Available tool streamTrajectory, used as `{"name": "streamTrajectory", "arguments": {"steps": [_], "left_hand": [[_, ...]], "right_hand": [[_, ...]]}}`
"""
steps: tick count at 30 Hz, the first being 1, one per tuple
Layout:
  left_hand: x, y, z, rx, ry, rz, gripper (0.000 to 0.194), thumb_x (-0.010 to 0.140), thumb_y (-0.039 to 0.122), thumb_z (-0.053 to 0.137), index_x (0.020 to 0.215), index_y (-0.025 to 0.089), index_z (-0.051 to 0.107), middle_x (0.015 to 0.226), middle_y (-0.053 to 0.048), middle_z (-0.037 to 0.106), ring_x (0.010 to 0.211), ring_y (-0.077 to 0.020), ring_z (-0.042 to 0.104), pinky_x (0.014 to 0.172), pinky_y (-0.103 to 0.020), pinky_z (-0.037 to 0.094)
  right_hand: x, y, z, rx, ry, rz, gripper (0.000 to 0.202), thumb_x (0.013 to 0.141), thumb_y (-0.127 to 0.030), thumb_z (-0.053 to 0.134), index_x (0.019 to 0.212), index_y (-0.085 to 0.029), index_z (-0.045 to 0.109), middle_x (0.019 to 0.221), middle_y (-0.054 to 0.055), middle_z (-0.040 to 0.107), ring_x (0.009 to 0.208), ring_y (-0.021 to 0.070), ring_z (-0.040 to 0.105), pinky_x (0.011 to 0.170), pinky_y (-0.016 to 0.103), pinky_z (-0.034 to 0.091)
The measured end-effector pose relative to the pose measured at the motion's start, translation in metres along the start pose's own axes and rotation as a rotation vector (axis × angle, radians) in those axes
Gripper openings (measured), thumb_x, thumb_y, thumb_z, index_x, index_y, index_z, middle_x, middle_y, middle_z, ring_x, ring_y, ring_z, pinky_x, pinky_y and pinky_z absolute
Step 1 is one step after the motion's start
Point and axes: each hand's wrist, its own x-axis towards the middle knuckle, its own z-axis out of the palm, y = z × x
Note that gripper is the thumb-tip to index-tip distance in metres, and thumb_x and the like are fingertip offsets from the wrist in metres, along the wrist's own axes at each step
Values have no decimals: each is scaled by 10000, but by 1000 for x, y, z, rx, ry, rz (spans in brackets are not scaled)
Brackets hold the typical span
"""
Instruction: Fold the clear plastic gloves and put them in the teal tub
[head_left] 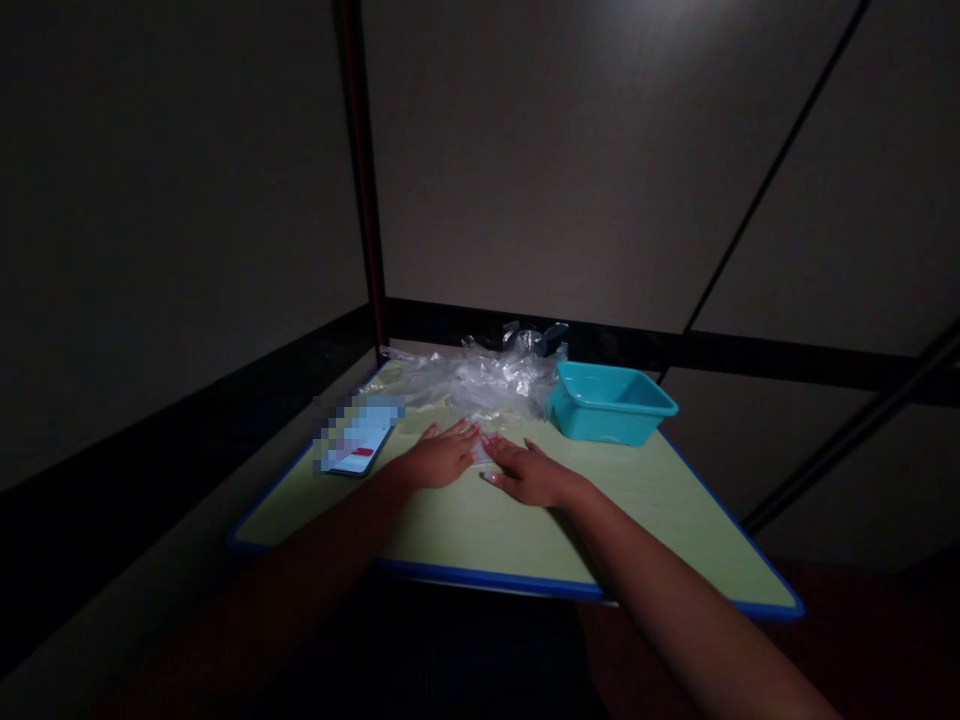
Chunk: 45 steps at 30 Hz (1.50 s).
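Observation:
Palm down on the pale green table (465, 530), my left hand (442, 458) has its fingers stretched out over a small piece of clear plastic (480, 456). From the other side my right hand (529, 475) reaches toward the same piece, its fingers extended and its thumb apart. The fingertips of both hands nearly meet on the plastic, which they partly cover. Just beyond them lies a loose pile of crumpled clear plastic bags (480, 380).
A turquoise plastic basket (611, 420) stands at the table's back right. On the left lies a phone (364, 445) with a lit, partly blurred screen. Blue edging (495, 578) runs around the table. Dark wall panels (525, 180) rise behind and on the left.

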Motion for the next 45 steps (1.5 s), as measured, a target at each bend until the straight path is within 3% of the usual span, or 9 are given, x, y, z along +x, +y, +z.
{"name": "streamTrajectory", "arguments": {"steps": [10, 17, 24, 33, 37, 40, 43, 45], "left_hand": [[0, -4, 1, 14, 11, -18, 564, 926, 412, 287, 1444, 200, 218, 1523, -89, 164, 1413, -206, 86, 1094, -533, 110], [3, -9, 3, 41, -12, -16, 611, 914, 478, 279, 1449, 190, 204, 1524, -97, 150, 1414, -217, 70, 1090, -546, 107], [0, -7, -1, 57, -19, -3, 607, 913, 446, 271, 1451, 174, 207, 1519, -102, 164, 1410, -228, 99, 1090, -545, 134], [1, -7, -1, 73, -39, -15, 592, 905, 419, 287, 1450, 195, 227, 1512, -103, 188, 1404, -246, 114, 1082, -563, 156], [-2, -3, 0, 81, 14, -9, 558, 896, 370, 337, 1422, 185, 299, 1494, -114, 252, 1395, -238, 179, 1087, -545, 170], [-3, 4, 0, 78, 118, 48, 485, 870, 287, 412, 1340, 168, 433, 1428, -121, 402, 1344, -226, 321, 1105, -485, 190], [0, 12, -6, 81, 230, 98, 310, 859, 239, 448, 1113, 173, 613, 1224, -119, 600, 1182, -236, 502, 1065, -432, 289], [4, 14, -12, 103, 270, 105, 216, 861, 251, 461, 920, 169, 653, 1010, -112, 655, 1022, -241, 564, 949, -396, 399]], "right_hand": [[11, 3, 5, -14, 82, 13, 623, 933, -500, 262, 1467, -192, 173, 1512, 106, 186, 1394, 240, 160, 1070, 598, 81], [11, 7, 5, -34, 112, 56, 651, 930, -509, 249, 1458, -131, 201, 1501, 155, 210, 1388, 246, 182, 1082, 552, 139], [12, 2, 6, 8, 115, -12, 644, 926, -517, 266, 1468, -184, 165, 1505, 126, 214, 1390, 222, 177, 1081, 570, 87], [12, -2, 10, -13, 135, 28, 673, 924, -531, 243, 1466, -139, 174, 1500, 152, 214, 1389, 244, 177, 1086, 564, 71], [12, -3, 13, -33, 128, 47, 695, 919, -543, 234, 1466, -119, 169, 1505, 149, 196, 1396, 238, 149, 1100, 535, 72], [11, -4, 14, -49, 136, 62, 736, 912, -578, 196, 1469, -102, 141, 1510, 150, 161, 1401, 227, 121, 1112, 510, 58], [10, -5, 14, -69, 118, 54, 763, 909, -592, 163, 1471, -79, 106, 1516, 148, 115, 1407, 226, 80, 1114, 510, 47], [9, -5, 12, -83, 87, 51, 781, 905, -601, 161, 1470, -67, 92, 1519, 146, 78, 1409, 230, 50, 1114, 510, 43]]}}
